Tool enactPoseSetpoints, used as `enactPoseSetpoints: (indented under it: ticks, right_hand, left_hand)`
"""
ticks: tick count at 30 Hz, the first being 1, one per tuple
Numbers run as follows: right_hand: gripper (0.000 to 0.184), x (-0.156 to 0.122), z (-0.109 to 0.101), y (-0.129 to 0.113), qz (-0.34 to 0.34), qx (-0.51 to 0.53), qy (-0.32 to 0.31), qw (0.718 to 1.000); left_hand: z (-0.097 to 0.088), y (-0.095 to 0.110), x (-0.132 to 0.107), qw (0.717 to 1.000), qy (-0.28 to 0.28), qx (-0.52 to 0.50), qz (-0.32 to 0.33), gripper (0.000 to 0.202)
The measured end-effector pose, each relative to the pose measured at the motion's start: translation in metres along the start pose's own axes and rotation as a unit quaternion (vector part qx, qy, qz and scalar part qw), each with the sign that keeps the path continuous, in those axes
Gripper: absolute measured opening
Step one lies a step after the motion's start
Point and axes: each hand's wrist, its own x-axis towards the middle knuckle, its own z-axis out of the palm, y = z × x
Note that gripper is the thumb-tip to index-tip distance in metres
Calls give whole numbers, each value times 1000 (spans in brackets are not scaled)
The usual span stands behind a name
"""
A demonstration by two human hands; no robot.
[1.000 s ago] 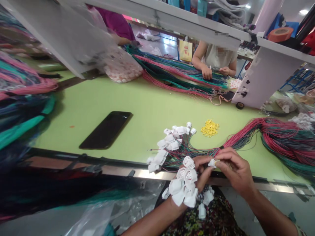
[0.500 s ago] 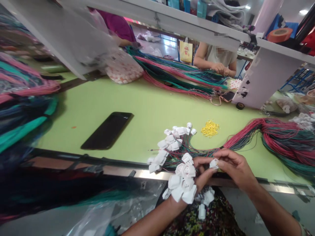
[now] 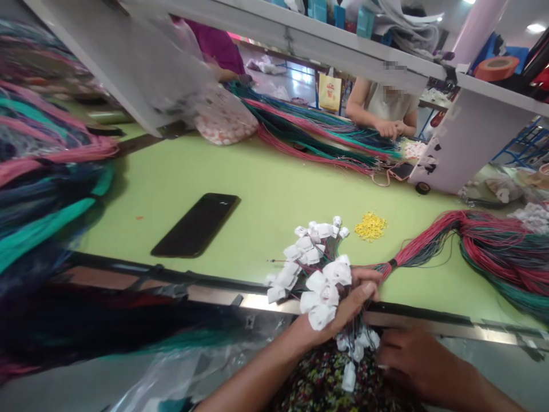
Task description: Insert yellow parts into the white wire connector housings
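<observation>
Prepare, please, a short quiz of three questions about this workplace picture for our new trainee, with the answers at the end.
1. Multiple choice. What colour is the pile of small pieces on the green table?
A) blue
B) yellow
C) purple

2. True or false. In the picture, the large black phone lies to the left of that pile.

3. Fill in. Of the wearer's two hands, the ____ hand is lower in the picture, beside the hanging white connectors.

Key:
1. B, yellow.
2. True.
3. Right; the right hand is lower than the left hand.
</observation>
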Motion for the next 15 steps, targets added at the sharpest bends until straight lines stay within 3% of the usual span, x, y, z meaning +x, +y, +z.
enactPoseSetpoints:
  ticks: [3,6,8,11,15]
  right_hand:
    - [13,4,-11,-4,2,39,50,998]
    - [9,17,-39,-11,36,122,222,967]
    - [23,29,-54,-17,25,156,313,937]
    - [46,46,-60,-23,-31,155,339,928]
    - [40,54,-53,-15,-20,164,384,908]
  left_hand:
    - [6,1,-2,998,-25,64,-15,39]
    - [10,5,-1,997,-32,71,-26,33]
    - [11,10,0,997,-52,62,2,24]
    - [11,17,2,996,-49,65,38,17]
    - [13,12,-1,997,23,66,39,17]
